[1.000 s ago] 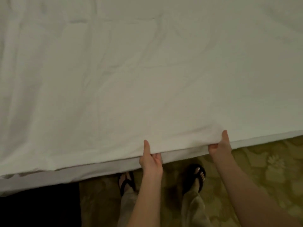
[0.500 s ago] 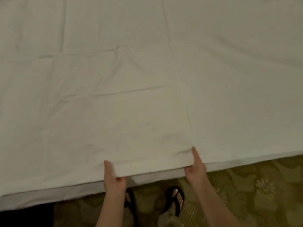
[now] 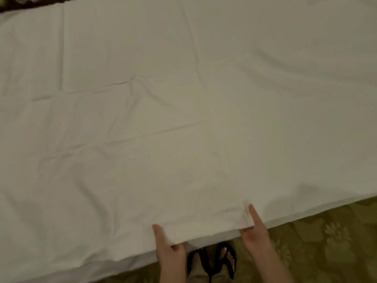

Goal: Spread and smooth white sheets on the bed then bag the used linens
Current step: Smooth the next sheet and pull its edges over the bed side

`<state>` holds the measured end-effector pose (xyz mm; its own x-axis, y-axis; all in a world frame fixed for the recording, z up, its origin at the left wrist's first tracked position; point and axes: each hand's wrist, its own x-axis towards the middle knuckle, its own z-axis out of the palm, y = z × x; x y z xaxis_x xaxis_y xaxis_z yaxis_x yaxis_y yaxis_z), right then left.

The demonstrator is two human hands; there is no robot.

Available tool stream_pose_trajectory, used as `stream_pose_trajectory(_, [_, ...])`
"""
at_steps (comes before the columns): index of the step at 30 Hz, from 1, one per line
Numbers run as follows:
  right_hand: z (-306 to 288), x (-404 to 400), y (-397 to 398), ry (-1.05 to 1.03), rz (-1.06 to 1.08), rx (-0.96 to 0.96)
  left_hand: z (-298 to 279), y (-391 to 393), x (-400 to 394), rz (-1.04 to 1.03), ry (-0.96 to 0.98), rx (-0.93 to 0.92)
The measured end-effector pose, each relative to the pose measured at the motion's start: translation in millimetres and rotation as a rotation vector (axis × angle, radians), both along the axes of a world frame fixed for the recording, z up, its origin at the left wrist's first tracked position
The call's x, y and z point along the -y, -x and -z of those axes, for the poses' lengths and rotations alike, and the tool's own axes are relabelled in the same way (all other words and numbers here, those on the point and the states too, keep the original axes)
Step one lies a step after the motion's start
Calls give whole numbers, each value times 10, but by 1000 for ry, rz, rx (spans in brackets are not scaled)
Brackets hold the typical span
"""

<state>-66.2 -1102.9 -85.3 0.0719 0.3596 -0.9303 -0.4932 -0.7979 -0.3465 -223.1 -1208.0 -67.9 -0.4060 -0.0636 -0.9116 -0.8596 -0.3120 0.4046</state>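
A white sheet point(image 3: 183, 111) lies spread over the bed and fills most of the view, with fold creases across its middle and left. My left hand point(image 3: 169, 246) pinches the sheet's near edge, thumb on top and fingers curled beneath. My right hand point(image 3: 254, 227) grips the same edge a little further right, thumb flat on the cloth. A second white layer point(image 3: 126, 266) shows just under the held edge along the bed's side.
Patterned green-gold carpet point(image 3: 326, 246) runs along the near side of the bed. My feet in black flip-flops point(image 3: 226, 260) stand between my arms at the bed's edge. A dark strip point(image 3: 30, 3) shows beyond the bed's far left corner.
The view has risen and shifted, showing more of the bed's far side. Both hands kept hold of the sheet's edge and stepped left along it; the sheet looks flatter.
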Motion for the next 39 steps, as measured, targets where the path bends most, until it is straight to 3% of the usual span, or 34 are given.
stream_pose_trajectory(3, [-122,-178,-199,-89,12,-16,-19,-403,-271,45,-47,85])
stream_pose_trajectory(6, [-158,-472,-492,-88,53,119,-21,-831,-556,80,-76,164])
stream_pose_trajectory(9, [-206,-775,-795,-106,150,55,-63,-1262,-886,127,-64,202])
stream_pose_trajectory(11, [-232,-1010,-1020,-92,370,-143,-113,-1489,-1105,140,-70,232])
stream_pose_trajectory(13, [-203,-1252,-1282,-66,495,-144,-197,-1704,-1345,161,-56,246])
stream_pose_trajectory(15, [-227,-1501,-1537,-63,327,65,-168,-1921,-1485,127,-76,191])
stream_pose_trajectory(17, [-280,-1778,-1778,-74,200,84,-86,-2009,-1562,-39,-139,231])
stream_pose_trajectory(19, [-397,-1917,-1959,-140,122,67,27,-2076,-1576,-65,-157,153])
stream_pose_trajectory(23, [-397,-1656,-2190,-32,92,4,79,-2217,-1534,-63,-56,8])
stream_pose_trajectory(26, [-229,-1691,-2399,3,77,-28,64,-2412,-1632,-97,0,60])
stream_pose_trajectory(30, [-259,-2264,-2784,-75,116,-59,-82,-2682,-1999,4,-35,88])
stream_pose_trajectory(35, [-290,-2701,-3202,-176,39,32,-79,-3048,-2308,19,16,107])
stream_pose_trajectory(39, [-92,-2414,-3310,-18,-8,121,-193,-3099,-2322,112,151,164])
